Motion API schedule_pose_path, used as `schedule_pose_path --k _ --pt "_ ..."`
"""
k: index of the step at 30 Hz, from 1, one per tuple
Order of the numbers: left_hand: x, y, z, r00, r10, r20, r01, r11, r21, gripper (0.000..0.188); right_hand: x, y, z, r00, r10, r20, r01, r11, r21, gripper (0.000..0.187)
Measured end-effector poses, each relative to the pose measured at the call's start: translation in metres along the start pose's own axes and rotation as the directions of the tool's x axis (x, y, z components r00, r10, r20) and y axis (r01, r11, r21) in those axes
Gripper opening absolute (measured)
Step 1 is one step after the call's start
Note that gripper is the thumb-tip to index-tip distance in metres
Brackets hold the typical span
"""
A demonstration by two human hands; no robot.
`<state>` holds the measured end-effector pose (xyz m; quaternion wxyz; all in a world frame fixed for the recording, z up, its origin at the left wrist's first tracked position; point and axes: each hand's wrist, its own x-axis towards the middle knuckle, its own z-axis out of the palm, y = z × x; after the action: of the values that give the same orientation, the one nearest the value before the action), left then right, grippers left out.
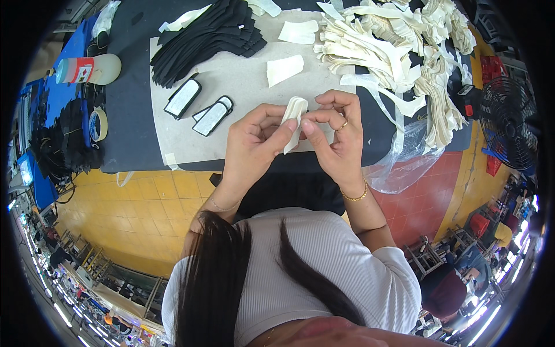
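Observation:
My left hand (257, 139) pinches a small cream fabric piece (296, 109) with a rounded top, thumb in front and fingers behind. The piece is held upright over the near edge of the table and looks layered or folded. My right hand (340, 136) has its thumb and index finger closed at the piece's right edge; the other fingers are bent and a ring shows on one. Left of my hands lie small stacks of rounded black-edged pieces with pale faces, one stack (183, 98) apart and another (213, 117) fanned out. Two loose cream pieces (285, 70) (299, 32) lie beyond my hands.
A fanned pile of black fabric pieces (205, 43) lies at the back left, heaped cream strips (381, 52) at the back right. A bottle (95, 69) and a tape roll (98, 124) are at the left. Clear plastic (404, 168) hangs off the right edge; a black fan (509, 121) stands beyond.

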<state>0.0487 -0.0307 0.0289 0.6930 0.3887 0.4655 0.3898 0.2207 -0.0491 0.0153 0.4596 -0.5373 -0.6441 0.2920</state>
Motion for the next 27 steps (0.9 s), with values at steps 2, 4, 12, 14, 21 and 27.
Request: schedule_pose_path --k 2,4,12,14,21,27 --pt "0.0001 -0.0004 -0.0005 1.000 0.001 0.000 -0.001 1.000 0.030 0.023 0.0002 0.0001 0.0000 1.000 -0.005 -0.001 0.005 1.000 -0.001 0.012" --pt "0.0001 -0.0008 -0.0007 1.000 0.013 -0.003 -0.013 0.999 0.043 0.023 0.0003 0.0003 -0.0001 1.000 -0.009 0.001 0.009 1.000 -0.001 0.012" --pt "-0.0042 0.0053 0.0038 0.998 0.058 -0.024 -0.053 0.982 0.181 0.023 0.0000 0.0006 0.0003 1.000 -0.013 0.001 0.013 1.000 -0.002 0.012" --pt "-0.0051 0.0079 0.0042 0.999 0.039 -0.016 -0.035 0.978 0.204 0.023 0.0001 0.0008 -0.0004 1.000 -0.020 0.003 0.020 1.000 -0.009 0.012" --pt "-0.0028 0.0053 0.0044 0.996 0.089 -0.029 -0.081 0.974 0.211 0.025 0.0005 -0.0007 -0.0002 0.999 -0.009 -0.034 0.009 1.000 0.006 0.013" --pt "-0.0026 0.0033 0.0026 0.995 0.092 -0.036 -0.079 0.963 0.257 0.025 0.0012 -0.0009 -0.0001 0.999 -0.019 -0.048 0.019 1.000 -0.006 0.014"
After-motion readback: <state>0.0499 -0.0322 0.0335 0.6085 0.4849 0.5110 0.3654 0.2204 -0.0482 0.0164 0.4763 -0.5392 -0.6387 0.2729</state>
